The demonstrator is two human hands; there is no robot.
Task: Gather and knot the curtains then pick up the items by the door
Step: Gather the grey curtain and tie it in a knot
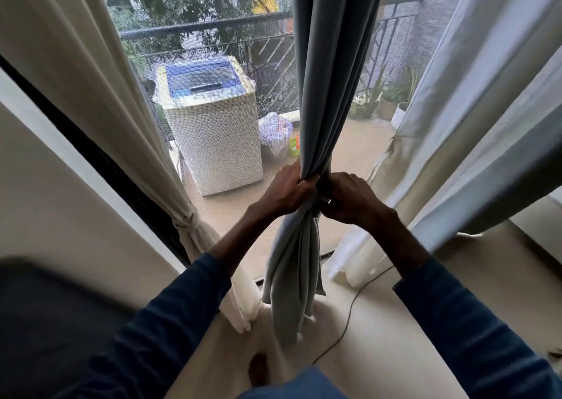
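A grey-blue curtain point(331, 73) hangs in the middle of the glass door, bunched into a narrow column. My left hand point(289, 190) grips the bunch from the left at waist height. My right hand point(349, 198) grips it from the right at the same height, fingers curled into the folds. Below my hands the curtain's tail point(293, 280) hangs loose down to the floor. A cream curtain point(100, 100) on the left is tied back with a band point(185, 221). Another pale curtain point(486, 110) hangs on the right.
Beyond the mesh screen stand a white washing machine point(213, 125), a plastic bag point(275, 134) and potted plants point(386, 100) on the balcony. A thin cable point(349, 310) runs across the beige floor. A dark blurred shape point(51, 322) fills the lower left. My foot point(258, 368) shows below.
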